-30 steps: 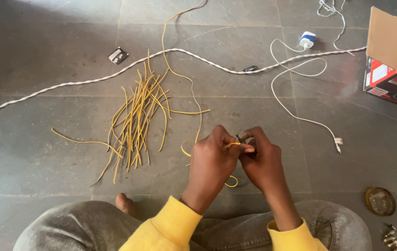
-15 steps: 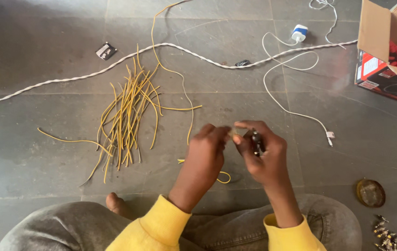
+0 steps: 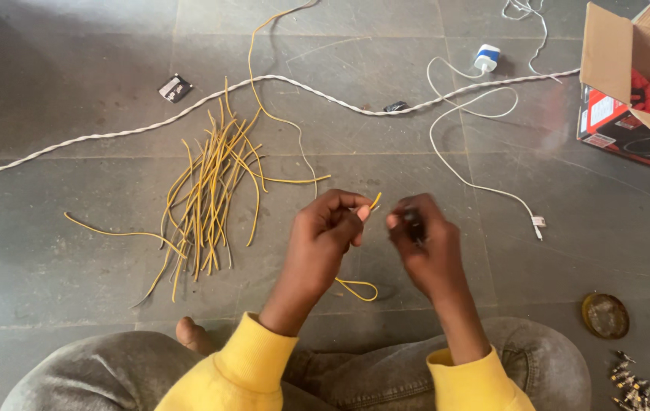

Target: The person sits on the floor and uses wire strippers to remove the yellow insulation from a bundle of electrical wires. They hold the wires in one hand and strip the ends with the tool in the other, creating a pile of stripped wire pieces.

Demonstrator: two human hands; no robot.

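Observation:
I sit on a grey tiled floor in yellow sleeves. My left hand [image 3: 325,232] pinches a short yellow wire [image 3: 374,201] whose end sticks up between thumb and forefinger; its lower part loops on the floor [image 3: 359,288] below my hands. A small dark tool [image 3: 414,222] is gripped in my right hand [image 3: 425,243], a little to the right of the wire's tip and apart from it. A pile of several cut yellow wires [image 3: 211,190] lies on the floor to the left of my left hand.
A white twisted cord [image 3: 279,80] crosses the floor at the back. A white charger with cable [image 3: 486,57] lies far right, beside an open cardboard box [image 3: 629,68] with red parts. A round brass lid [image 3: 605,315] and small metal pieces [image 3: 629,377] sit at lower right.
My hands were joined on the wire a second ago; they have since separated, the right hand drawing the dark tool away to the right.

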